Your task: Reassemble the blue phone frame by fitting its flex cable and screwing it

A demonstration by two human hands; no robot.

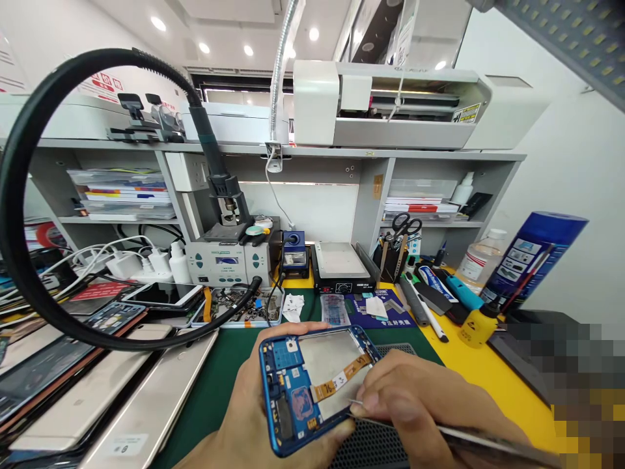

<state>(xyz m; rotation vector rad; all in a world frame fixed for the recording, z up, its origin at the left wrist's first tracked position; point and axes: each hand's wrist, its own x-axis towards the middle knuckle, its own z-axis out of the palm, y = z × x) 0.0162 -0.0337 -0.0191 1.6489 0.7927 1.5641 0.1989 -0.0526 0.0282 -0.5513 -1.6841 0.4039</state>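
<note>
My left hand (244, 417) grips an opened blue phone frame (288, 391) from below and the left side, back cover off, showing a silver plate and an orange flex cable (342, 381). The fingers of my right hand (415, 397) are pinched on metal tweezers (469, 440), whose tip touches the phone's lower right edge near the flex cable. Both hands hover over a green mat (229, 365) near the front of the bench.
Several phones and screens lie stacked at left (97, 391). A hot-air station (227, 260) with a thick black hose (29, 150) stands behind, beside a parts tray (244, 309), a heating plate (342, 264), scissors (405, 228), a blue spray can (532, 260) and a yellow bottle (481, 326).
</note>
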